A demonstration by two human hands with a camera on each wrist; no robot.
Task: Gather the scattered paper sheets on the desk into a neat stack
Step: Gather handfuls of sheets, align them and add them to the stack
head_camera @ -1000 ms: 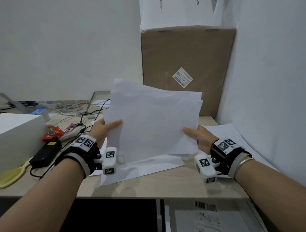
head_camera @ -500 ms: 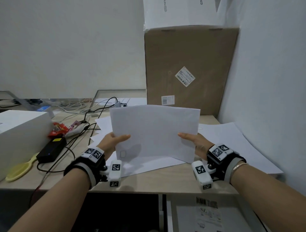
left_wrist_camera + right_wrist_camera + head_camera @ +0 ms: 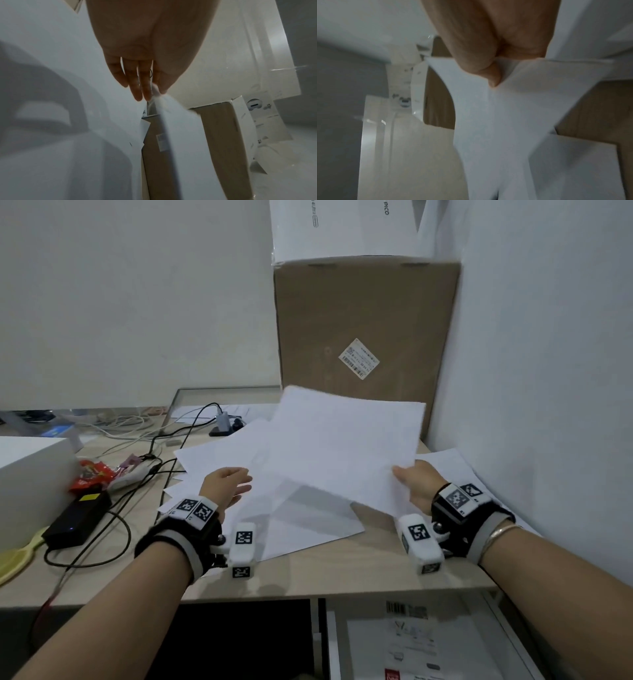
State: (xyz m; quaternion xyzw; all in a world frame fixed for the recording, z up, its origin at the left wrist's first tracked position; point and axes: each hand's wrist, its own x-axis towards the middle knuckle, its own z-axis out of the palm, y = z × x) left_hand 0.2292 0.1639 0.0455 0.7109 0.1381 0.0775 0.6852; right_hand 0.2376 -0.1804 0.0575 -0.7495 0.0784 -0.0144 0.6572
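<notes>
Sheets (image 3: 342,446) pinched in right hand (image 3: 416,484)

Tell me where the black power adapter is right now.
In the head view the black power adapter lies at the desk's left side, beside the red snack wrapper and left of the left hand.

Plain white walls (image 3: 120,302) are met at a corner, against which a light wooden desk (image 3: 342,577) is set.
</notes>
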